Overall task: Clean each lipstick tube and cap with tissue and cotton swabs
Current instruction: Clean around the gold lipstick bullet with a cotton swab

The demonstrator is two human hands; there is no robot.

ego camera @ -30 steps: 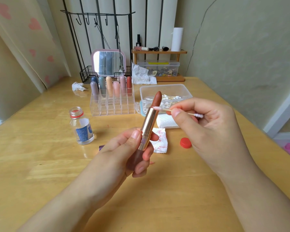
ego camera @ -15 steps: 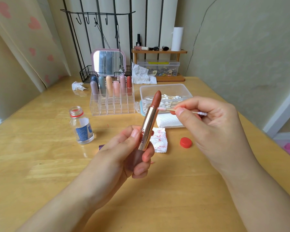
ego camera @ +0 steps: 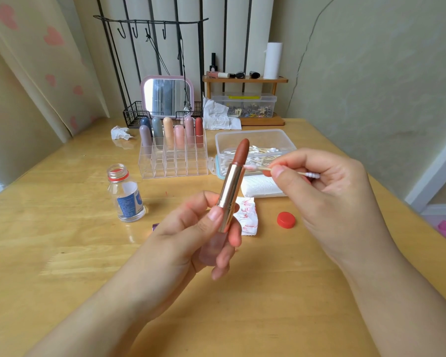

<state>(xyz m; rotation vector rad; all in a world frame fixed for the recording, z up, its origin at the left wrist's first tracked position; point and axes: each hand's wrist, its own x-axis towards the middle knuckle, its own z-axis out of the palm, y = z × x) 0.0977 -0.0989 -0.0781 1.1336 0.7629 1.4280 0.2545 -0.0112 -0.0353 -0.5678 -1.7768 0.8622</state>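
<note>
At the middle of the frame, the left hand (ego camera: 191,235) holds an open lipstick tube (ego camera: 229,191), tilted a little to the right. Its grip is curled tight around the tube's lower part, thumb in front. The brown-red lipstick sticks out of the shiny gold sleeve at the top.

To the right, the right hand (ego camera: 327,191) pinches a cotton swab (ego camera: 265,169) between thumb and finger. The swab's pink-stained tip touches the gold rim, just under the lipstick.

On the wooden table (ego camera: 62,253) behind the hands lie a red-smeared tissue (ego camera: 249,215), a folded white tissue stack (ego camera: 260,186) and a red bottle cap (ego camera: 286,220). A clear box of cotton swabs (ego camera: 255,143) sits above them. Left of it stands a clear lipstick rack (ego camera: 173,161) (seven capped tubes stand in it), and an open small bottle (ego camera: 125,194) stands at the left.
</note>
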